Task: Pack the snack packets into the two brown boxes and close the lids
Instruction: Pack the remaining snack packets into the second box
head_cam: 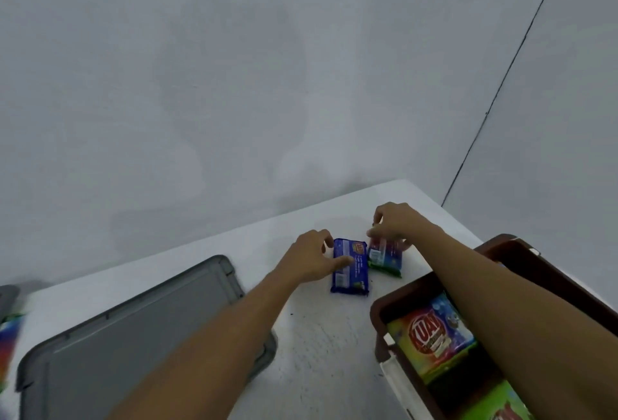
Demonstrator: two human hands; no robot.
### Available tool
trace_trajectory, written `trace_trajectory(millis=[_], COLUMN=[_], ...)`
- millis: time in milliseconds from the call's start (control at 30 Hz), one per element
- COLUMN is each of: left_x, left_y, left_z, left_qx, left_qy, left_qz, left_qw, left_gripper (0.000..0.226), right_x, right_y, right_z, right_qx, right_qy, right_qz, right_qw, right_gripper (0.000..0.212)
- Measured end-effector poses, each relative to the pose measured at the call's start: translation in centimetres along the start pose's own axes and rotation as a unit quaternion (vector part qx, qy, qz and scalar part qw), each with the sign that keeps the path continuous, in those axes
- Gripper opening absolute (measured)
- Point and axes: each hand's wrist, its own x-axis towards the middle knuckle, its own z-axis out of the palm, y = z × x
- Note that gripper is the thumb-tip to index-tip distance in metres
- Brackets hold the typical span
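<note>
Two snack packets lie side by side near the far edge of the white table (321, 346). The blue packet (351, 277) has my left hand (312, 257) at its left edge, fingers spread and touching it. Beside it, a red and green packet (386, 260) is pinched at its far end by my right hand (396, 220). A brown box (381, 306) stands open at the lower right under my right forearm, with colourful snack packets (431, 336) inside it.
A grey lid (140, 326) lies flat on the table at the lower left. Another colourful packet (10, 342) shows at the left frame edge. The table ends against a pale wall, with its corner at the far right.
</note>
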Motion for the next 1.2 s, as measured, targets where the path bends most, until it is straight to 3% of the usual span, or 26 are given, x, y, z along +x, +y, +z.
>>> trace_trajectory(millis=[200,367,433,533,600,633,700,733,900,967,1100,1200], left_x=[1.1,0.5,-0.5,-2.1,-3.0,-3.5,-5.4,-6.7,-14.4,-18.1,-26.3,-32.4], left_y=[2.1,1.7,0.5,-1.1,-1.9,-2.4,-4.0,-5.0,-9.2,-10.7,-14.2,-17.0], left_z=[1.7,0.9,-0.1,-2.1,-4.5,-6.0,-8.9,-10.3,-15.0,-16.6,-19.6,-21.6], left_qx=[0.103,0.079,0.13,0.141,0.024,-0.102,-0.367,-0.428,-0.516,-0.525,-0.505,-0.493], left_qy=[0.003,-0.011,-0.004,0.002,-0.004,-0.019,-0.058,-0.076,-0.124,-0.107,-0.08,-0.048], left_qz=[-0.042,-0.042,-0.03,-0.041,-0.08,-0.113,-0.175,-0.18,-0.152,-0.151,-0.147,-0.171], left_qw=[0.994,0.996,0.991,0.989,0.996,0.988,0.912,0.882,0.834,0.831,0.846,0.852], left_gripper=[0.095,0.089,0.087,0.071,0.05,0.043,0.044,0.048,0.056,0.052,0.037,0.031], right_x=[1.2,-0.1,-0.5,-1.4,-2.2,-2.7,-3.8,-4.4,-7.9,-9.7,-14.3,-18.5], right_y=[-0.7,-1.2,-1.6,-2.6,-3.4,-4.0,-5.4,-6.4,-12.4,-15.1,-21.0,-25.6], right_z=[0.6,0.3,0.2,0.1,0.0,0.1,0.3,0.4,2.1,2.8,4.5,6.4], right_qx=[-0.058,-0.069,-0.004,0.222,0.38,0.458,0.55,0.562,0.57,0.55,0.466,0.412], right_qy=[-0.034,-0.073,-0.087,-0.111,-0.143,-0.167,-0.217,-0.238,-0.305,-0.315,-0.294,-0.293], right_qz=[0.048,0.059,0.053,0.037,0.02,0.009,-0.02,-0.04,-0.155,-0.176,-0.207,-0.248], right_qw=[0.997,0.993,0.995,0.968,0.914,0.873,0.806,0.791,0.748,0.753,0.808,0.826], right_gripper=[0.059,0.055,0.05,0.036,0.04,0.04,0.034,0.032,0.039,0.039,0.025,0.017])
